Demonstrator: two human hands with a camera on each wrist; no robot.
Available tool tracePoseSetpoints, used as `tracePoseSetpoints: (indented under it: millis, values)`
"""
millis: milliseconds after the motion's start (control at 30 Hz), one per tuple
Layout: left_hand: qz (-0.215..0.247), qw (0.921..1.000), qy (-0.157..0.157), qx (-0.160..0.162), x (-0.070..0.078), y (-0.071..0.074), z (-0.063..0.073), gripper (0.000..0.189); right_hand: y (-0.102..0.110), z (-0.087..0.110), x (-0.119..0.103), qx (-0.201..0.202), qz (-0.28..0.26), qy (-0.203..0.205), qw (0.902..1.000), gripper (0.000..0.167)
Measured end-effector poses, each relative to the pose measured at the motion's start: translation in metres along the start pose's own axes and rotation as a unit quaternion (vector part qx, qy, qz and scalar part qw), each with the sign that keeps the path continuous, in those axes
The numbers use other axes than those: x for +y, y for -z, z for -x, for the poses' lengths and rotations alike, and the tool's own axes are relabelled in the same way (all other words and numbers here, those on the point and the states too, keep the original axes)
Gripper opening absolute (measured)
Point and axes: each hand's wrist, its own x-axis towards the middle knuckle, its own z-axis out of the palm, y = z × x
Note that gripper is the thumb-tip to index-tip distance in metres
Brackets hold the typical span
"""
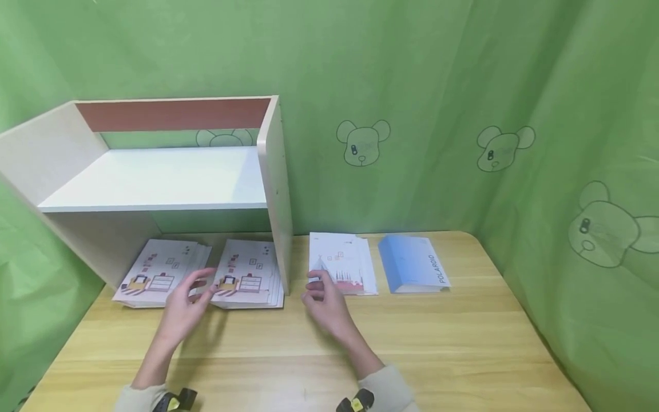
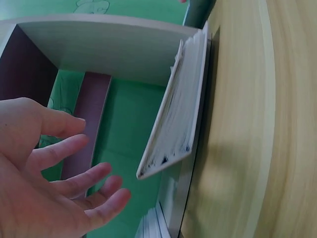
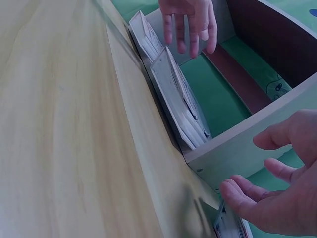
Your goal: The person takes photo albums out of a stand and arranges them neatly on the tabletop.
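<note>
My left hand (image 1: 185,309) hovers with fingers loosely spread, in front of the gap between two stacks of booklets. The left stack (image 1: 167,254) and the right stack (image 1: 247,257) lie in the shelf's lower compartment, both with a yellow armchair drawing on top. Seen from the left wrist, nothing is between the fingers (image 2: 79,181), and a thick stack's page edges (image 2: 181,109) face them. Beside the shelf, my right hand (image 1: 328,306) has its fingers loosely bent at the near left corner of a white booklet stack (image 1: 347,252) with a tent drawing; it holds nothing.
A two-level shelf (image 1: 154,177) stands at the left of the wooden table (image 1: 437,355), its side panel (image 1: 280,229) between the hands. A blue book marked POLAROID (image 1: 412,260) lies at the right. Green curtain (image 1: 427,86) hangs behind and at the sides.
</note>
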Motion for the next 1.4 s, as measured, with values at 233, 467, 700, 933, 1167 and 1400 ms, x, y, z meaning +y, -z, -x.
tracePoseSetpoints:
  millis: [233,467,700,933,1167,1400]
  values:
    - [-0.014,0.9999,0.0,-0.001,-0.009,0.008,0.001,0.041,-0.006,0.003,-0.003,0.003,0.007,-0.005,1.0,0.042]
    - [-0.021,0.9995,0.016,-0.019,-0.013,0.007,-0.001,0.044,-0.012,0.003,-0.003,-0.005,0.01,-0.013,0.9998,0.042]
    - [-0.005,0.9978,0.057,-0.033,-0.02,0.008,-0.001,0.047,-0.019,0.005,-0.003,-0.026,0.014,-0.014,0.9995,0.042]
    - [0.036,0.9948,0.069,-0.066,-0.027,0.008,-0.001,0.052,-0.026,0.004,0.0,-0.035,0.028,-0.012,0.9989,0.035]
    - [0.058,0.9886,0.097,-0.1,-0.03,0.007,-0.001,0.059,-0.035,0.003,0.001,-0.043,0.034,-0.017,0.9983,0.033]
    - [0.107,0.9809,0.111,-0.119,-0.035,0.002,-0.002,0.059,-0.043,0.004,0.003,-0.051,0.03,-0.025,0.9979,0.034]
